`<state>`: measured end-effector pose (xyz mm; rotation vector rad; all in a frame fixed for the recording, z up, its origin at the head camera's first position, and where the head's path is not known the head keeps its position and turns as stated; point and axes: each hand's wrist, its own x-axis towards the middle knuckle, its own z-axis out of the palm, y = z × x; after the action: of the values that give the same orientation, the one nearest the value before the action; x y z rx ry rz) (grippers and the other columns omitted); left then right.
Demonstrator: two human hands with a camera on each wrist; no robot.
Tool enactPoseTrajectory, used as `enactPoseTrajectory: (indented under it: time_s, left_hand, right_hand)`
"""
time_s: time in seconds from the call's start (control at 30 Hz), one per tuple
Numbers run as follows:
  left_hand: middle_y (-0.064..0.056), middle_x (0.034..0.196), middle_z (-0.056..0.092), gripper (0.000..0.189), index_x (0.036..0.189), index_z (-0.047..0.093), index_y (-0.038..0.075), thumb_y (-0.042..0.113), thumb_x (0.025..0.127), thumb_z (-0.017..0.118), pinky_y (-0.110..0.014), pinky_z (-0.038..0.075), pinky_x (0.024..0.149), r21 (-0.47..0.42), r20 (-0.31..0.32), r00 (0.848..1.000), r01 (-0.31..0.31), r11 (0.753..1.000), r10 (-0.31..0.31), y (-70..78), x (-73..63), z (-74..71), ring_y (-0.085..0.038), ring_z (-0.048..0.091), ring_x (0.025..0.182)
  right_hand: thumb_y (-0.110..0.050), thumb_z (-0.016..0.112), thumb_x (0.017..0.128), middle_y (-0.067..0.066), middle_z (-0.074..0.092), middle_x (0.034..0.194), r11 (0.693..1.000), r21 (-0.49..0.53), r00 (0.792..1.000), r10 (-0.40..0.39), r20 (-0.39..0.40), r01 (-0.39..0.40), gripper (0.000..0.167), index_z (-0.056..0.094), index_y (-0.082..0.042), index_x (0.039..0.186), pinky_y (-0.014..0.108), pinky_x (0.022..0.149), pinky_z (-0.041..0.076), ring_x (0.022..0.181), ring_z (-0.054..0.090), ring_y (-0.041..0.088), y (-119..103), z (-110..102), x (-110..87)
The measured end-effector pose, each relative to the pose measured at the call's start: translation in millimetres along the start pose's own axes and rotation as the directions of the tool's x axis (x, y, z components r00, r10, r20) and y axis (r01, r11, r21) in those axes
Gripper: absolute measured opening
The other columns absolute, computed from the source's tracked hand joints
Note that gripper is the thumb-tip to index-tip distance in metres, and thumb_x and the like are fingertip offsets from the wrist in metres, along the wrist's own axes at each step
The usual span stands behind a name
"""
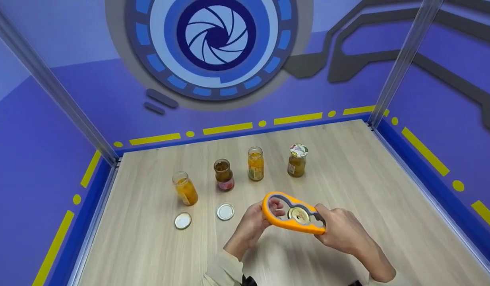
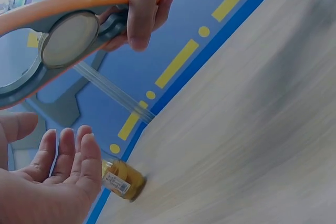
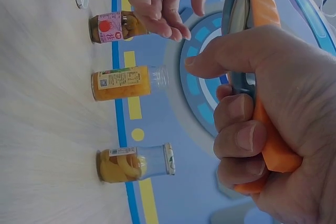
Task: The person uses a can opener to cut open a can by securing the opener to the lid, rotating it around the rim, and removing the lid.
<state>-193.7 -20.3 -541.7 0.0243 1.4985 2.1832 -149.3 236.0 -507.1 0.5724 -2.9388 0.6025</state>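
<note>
Gripping orange opener in right hand, lid lodged in its opening, above tabletop; left hand relaxed just beside, fingers loosely spread; four jars stand beyond.

Small booth, exhibit or studio type: printed blue-purple panels, shutter emblem, yellow dashes, metal corner posts framing wood-grain counter.

The orange opener looks like smooth plastic, the lid within it metal; before me, glossy glass jars with paper labels, matt wood-grain table, cloth sleeve.
</note>
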Motion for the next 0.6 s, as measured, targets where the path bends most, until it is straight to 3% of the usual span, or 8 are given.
enactPoseTrajectory:
  time_s: [0.27, 0.6]
  left_hand:
    - [-0.017, 0.13, 0.063, 0.041, 0.136, 0.059, -0.001, 0.021, 0.102, 0.065, -0.041, 0.053, 0.101, -0.086, 0.124, 0.991, 0.07, 0.994, -0.059, 2.3, -15.8, 5.5, -0.028, 0.067, 0.113]
    - [-0.015, 0.131, 0.064, 0.043, 0.138, 0.057, 0.0, 0.02, 0.1, 0.065, -0.048, 0.054, 0.099, -0.162, 0.176, 0.983, 0.081, 0.983, -0.052, 0.7, -29.7, 8.2, -0.028, 0.067, 0.113]
  right_hand:
    - [-0.018, 0.085, 0.077, -0.015, 0.044, 0.064, 0.998, 0.033, 0.999, -0.047, 0.011, 0.046, 0.033, 0.057, -0.019, 0.095, 0.023, 0.05, 0.035, 0.053, 0.038, 0.003, -3, 2, -0.5]
    - [-0.017, 0.086, 0.074, -0.016, 0.038, 0.062, 0.99, 0.061, 0.992, -0.125, -0.008, 0.125, 0.036, 0.053, -0.02, 0.091, 0.022, 0.048, 0.031, 0.052, 0.035, 0.002, -7, 6, -0.4]
